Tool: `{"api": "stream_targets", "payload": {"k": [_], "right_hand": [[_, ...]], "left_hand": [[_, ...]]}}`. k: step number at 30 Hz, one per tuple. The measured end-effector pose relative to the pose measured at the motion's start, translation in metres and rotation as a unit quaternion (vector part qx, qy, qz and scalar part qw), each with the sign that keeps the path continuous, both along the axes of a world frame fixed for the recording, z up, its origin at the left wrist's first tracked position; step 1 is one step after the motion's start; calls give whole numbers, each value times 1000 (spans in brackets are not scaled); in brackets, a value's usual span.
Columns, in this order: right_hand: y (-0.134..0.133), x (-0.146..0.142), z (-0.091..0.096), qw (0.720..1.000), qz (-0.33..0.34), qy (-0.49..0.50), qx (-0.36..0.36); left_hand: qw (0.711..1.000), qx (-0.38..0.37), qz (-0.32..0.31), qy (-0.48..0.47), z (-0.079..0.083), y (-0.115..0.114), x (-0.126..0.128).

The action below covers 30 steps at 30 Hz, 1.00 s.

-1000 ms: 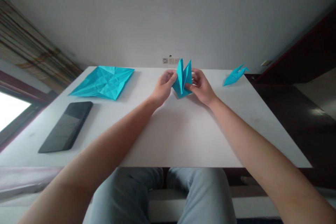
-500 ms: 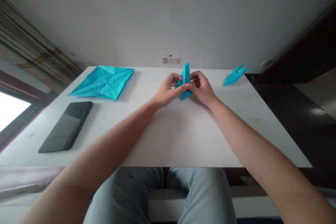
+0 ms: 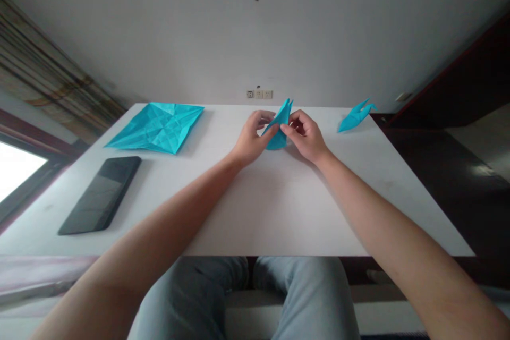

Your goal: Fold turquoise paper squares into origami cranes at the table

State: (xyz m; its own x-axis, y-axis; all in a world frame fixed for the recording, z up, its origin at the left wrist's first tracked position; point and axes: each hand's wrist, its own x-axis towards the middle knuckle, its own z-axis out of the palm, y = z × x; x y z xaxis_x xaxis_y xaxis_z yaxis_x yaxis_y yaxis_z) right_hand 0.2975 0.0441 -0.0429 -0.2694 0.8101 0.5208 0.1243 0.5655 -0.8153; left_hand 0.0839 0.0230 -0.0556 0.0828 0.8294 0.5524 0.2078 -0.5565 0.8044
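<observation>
Between my two hands is a folded piece of blue origami paper, its narrow points turned up and its wider part low, just over the white table. My left hand pinches it from the left, thumb on the near face and fingers behind. From the right, my right hand grips its edge between thumb and forefinger. The fingertips behind the paper are partly hidden.
A creased blue paper sheet lies on the table's far left. Nearer on that side rests a black phone. A finished blue paper crane sits at the far right, by the edge. Behind stands a wall with sockets.
The folded paper has turned between my hands: its points now lean right and a broad smooth face shows. My right thumb has shifted slightly left and up.
</observation>
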Motion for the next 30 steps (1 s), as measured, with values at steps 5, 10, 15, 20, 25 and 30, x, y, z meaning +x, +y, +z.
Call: {"api": "stream_targets", "payload": {"k": [5, 10, 15, 20, 25, 30], "right_hand": [[7, 2, -9, 999, -9, 50, -6], [12, 6, -14, 1000, -8, 0, 19], [18, 6, -16, 998, -45, 45, -7], [18, 10, -8, 997, -70, 37, -18], [15, 9, -3, 997, -60, 32, -28], [6, 8, -1, 998, -52, -17, -32]], "left_hand": [[999, 15, 36, 8, -1, 3, -2], [999, 25, 40, -17, -6, 11, -2], [992, 30, 38, -119, -11, 21, -2], [982, 9, 63, -177, -10, 26, -8], [978, -8, 84, -192, -12, 27, -15], [975, -12, 95, -201, -13, 31, -19]]}}
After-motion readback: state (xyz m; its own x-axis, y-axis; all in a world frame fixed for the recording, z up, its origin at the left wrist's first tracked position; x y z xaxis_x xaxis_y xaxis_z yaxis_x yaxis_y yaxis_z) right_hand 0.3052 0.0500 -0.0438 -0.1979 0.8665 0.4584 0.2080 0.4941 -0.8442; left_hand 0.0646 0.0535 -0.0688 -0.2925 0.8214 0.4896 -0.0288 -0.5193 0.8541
